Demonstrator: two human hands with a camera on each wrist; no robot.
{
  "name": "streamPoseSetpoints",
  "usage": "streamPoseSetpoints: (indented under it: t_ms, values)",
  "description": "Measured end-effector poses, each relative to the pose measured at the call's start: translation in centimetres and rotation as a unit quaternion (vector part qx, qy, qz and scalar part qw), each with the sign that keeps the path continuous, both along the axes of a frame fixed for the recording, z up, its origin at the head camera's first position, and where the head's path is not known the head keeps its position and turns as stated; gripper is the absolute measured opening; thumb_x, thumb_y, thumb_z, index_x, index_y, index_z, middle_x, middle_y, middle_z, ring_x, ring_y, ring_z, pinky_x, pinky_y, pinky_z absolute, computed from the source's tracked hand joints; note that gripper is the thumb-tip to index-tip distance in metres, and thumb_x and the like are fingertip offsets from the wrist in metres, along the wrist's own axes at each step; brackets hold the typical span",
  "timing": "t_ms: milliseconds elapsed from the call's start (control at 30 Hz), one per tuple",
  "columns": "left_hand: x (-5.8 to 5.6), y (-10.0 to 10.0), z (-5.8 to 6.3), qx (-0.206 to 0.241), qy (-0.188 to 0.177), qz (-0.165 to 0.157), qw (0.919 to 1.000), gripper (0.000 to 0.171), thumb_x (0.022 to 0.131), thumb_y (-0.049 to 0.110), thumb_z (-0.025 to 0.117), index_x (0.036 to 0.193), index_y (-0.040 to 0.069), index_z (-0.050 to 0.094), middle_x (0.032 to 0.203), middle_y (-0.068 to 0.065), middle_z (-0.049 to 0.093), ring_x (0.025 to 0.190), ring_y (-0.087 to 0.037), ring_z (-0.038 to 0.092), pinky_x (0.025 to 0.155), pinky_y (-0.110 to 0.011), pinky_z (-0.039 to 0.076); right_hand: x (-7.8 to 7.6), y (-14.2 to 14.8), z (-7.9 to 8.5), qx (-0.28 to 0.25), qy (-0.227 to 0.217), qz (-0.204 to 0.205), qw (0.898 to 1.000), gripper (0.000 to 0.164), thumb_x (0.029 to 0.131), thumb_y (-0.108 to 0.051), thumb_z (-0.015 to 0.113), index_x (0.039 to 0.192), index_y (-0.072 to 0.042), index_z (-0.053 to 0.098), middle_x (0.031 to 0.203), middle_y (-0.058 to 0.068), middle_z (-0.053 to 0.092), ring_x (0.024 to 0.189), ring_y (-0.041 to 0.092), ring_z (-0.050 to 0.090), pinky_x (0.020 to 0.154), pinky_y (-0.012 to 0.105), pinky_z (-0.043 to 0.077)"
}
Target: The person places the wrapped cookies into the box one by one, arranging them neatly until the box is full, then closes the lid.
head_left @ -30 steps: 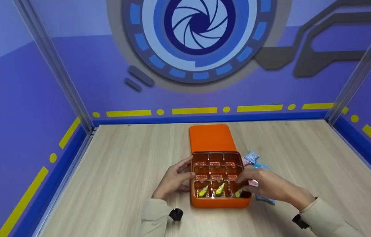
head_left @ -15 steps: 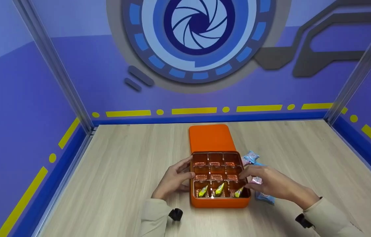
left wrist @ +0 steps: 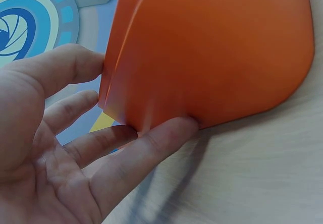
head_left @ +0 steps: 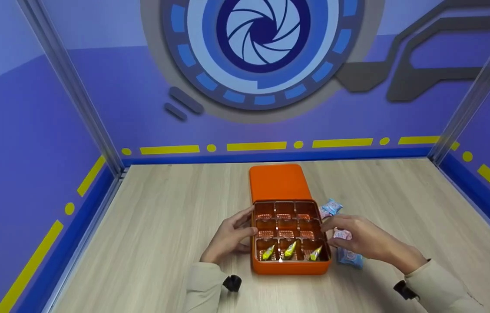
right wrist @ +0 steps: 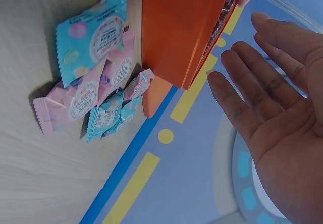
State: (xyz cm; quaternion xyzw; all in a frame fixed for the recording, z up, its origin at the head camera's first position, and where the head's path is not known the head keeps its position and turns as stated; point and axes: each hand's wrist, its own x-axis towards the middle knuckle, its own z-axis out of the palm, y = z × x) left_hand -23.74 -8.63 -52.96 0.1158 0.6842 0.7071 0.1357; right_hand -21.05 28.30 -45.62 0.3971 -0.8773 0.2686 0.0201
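Observation:
An orange box (head_left: 290, 268) with a brown divided tray lies before me. Three small yellow-wrapped candies (head_left: 290, 250) occupy its front row, one per compartment, while the middle and back rows are bare. My left hand (head_left: 227, 237) rests against the box's left side, thumb at the rim; in the left wrist view its fingers (left wrist: 166, 135) touch the orange wall. Just beyond the right rim is my right hand (head_left: 366, 238), its fingers extended and holding nothing in the right wrist view. Beneath and beside it are a blue packet (head_left: 351, 258) and a pink packet (head_left: 342, 234).
An orange lid (head_left: 279, 182) lies directly behind the box. More wrapped packets (head_left: 332, 207) are bunched along the box's right side; the right wrist view shows several, blue (right wrist: 96, 37) and pink (right wrist: 75, 103). Printed panels (head_left: 245, 130) wall in the wooden table (head_left: 175, 195).
My right hand has come out of the front right compartment and moved right past the rim, leaving the third yellow candy inside uncovered. My left hand has stayed still.

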Motion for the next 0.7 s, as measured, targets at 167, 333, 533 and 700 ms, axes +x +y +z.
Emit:
streamPoseSetpoints:
  t_ms: [167, 333, 533, 700]
  values:
    - [0.1, 0.1, 0.1, -0.001, -0.002, 0.004, 1.0, 0.07, 0.099, 0.009, 0.071, 0.164, 0.013, 0.044, 0.166, -0.023, 0.038, 0.133, -0.039, 0.059, 0.074, -0.051, 0.065, 0.0, 0.5, 0.1, -0.003, -0.009, -0.012, 1.0, 0.029, 0.092, -0.003, 0.082, 0.119, -0.009, 0.075, 0.122, 0.006, 0.075, 0.109, 0.025, 0.071, 0.09, 0.048, 0.062]
    - [0.1, 0.1, 0.2, -0.005, 0.002, 0.005, 1.0, 0.07, 0.1, 0.009, 0.071, 0.164, 0.012, 0.043, 0.166, -0.022, 0.039, 0.135, -0.04, 0.057, 0.075, -0.052, 0.065, -0.1, 0.7, 0.2, -0.003, -0.013, -0.017, 1.0, 0.03, 0.092, -0.002, 0.082, 0.121, -0.007, 0.075, 0.123, 0.007, 0.074, 0.11, 0.028, 0.072, 0.091, 0.048, 0.061]
    - [0.2, 0.1, 0.1, -0.012, 0.006, 0.006, 0.9999, 0.07, 0.1, 0.011, 0.071, 0.164, 0.013, 0.044, 0.166, -0.022, 0.038, 0.135, -0.039, 0.057, 0.075, -0.052, 0.065, -0.3, 1.0, 0.3, 0.002, -0.015, -0.025, 1.0, 0.031, 0.092, 0.002, 0.079, 0.122, -0.006, 0.074, 0.123, 0.007, 0.074, 0.11, 0.03, 0.072, 0.09, 0.049, 0.062]
    - [0.2, 0.1, 0.0, -0.014, 0.005, 0.007, 0.9999, 0.07, 0.1, 0.011, 0.072, 0.164, 0.014, 0.044, 0.166, -0.021, 0.038, 0.133, -0.037, 0.059, 0.076, -0.051, 0.065, -0.5, 1.2, 0.1, -0.009, 0.002, -0.021, 1.0, 0.034, 0.09, 0.004, 0.08, 0.121, -0.009, 0.074, 0.122, 0.007, 0.074, 0.107, 0.027, 0.072, 0.089, 0.046, 0.063]
